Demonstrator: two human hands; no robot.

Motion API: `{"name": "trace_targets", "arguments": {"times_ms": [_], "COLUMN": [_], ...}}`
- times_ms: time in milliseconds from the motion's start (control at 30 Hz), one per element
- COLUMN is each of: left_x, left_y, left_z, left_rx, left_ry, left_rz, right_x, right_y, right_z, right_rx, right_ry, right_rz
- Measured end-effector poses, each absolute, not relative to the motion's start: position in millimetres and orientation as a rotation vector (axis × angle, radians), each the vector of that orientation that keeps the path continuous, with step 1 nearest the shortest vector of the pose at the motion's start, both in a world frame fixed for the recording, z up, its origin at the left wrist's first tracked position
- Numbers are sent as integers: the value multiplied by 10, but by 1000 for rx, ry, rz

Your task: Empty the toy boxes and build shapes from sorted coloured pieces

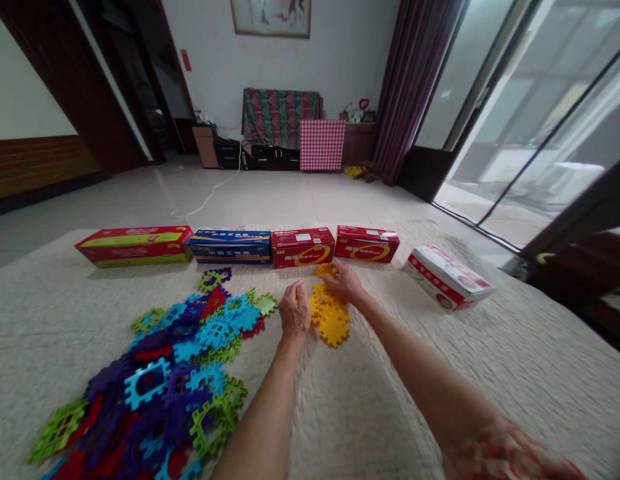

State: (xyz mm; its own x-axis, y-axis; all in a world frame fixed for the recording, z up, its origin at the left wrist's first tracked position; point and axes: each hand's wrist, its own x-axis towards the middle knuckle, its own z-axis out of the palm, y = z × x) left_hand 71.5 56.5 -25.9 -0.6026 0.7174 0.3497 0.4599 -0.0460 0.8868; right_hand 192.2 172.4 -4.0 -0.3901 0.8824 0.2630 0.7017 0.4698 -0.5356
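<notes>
A small stack of yellow interlocking pieces [331, 320] lies on a beige quilted cover [370, 400]. My left hand [295, 310] rests at the stack's left side, fingers curled against the pieces. My right hand [344, 281] reaches over the far end of the stack, its fingers closed on a yellow piece [324, 270]. To the left lies a large heap of purple, blue, green and red pieces [170, 373].
A row of boxes lines the far edge: a red-yellow box [135, 245], a blue box [231, 245], two red boxes [303, 247] [366, 243]. A white-red box [447, 277] lies angled at right. Beyond are tiled floor, glass doors and a dark chair arm [580, 267].
</notes>
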Motion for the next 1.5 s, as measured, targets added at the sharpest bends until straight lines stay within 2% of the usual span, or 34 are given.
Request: {"name": "trace_targets", "arguments": {"times_ms": [233, 467, 633, 1000, 1167, 1400, 1500], "left_x": [736, 761, 776, 886, 957, 909, 886], "left_y": [548, 537, 521, 562, 562, 526, 537], "left_z": [-218, -166, -139, -189, -210, -134, -154], "left_rx": [1189, 1177, 1268, 1686, 1809, 1609, 1487], "left_ry": [2016, 2015, 1956, 1859, 1846, 1666, 1753], "left_rz": [1689, 1647, 1591, 1381, 1370, 1468, 1519], "right_x": [1900, 2402, 2561, 2408, 2446, 2570, 2598], "right_y": [1860, 1499, 1198, 985, 1075, 1238, 1239], "right_z": [-5, -57, -64, -21, -12, -88, -75], "right_rx": [-1313, -1049, -863, -808, -703, -794, -807], "right_ry": [-2270, -2169, -2296, -2656, -2554, -2500, -2487], "right_rz": [464, 936, 1094, 578, 515, 508, 500]}}
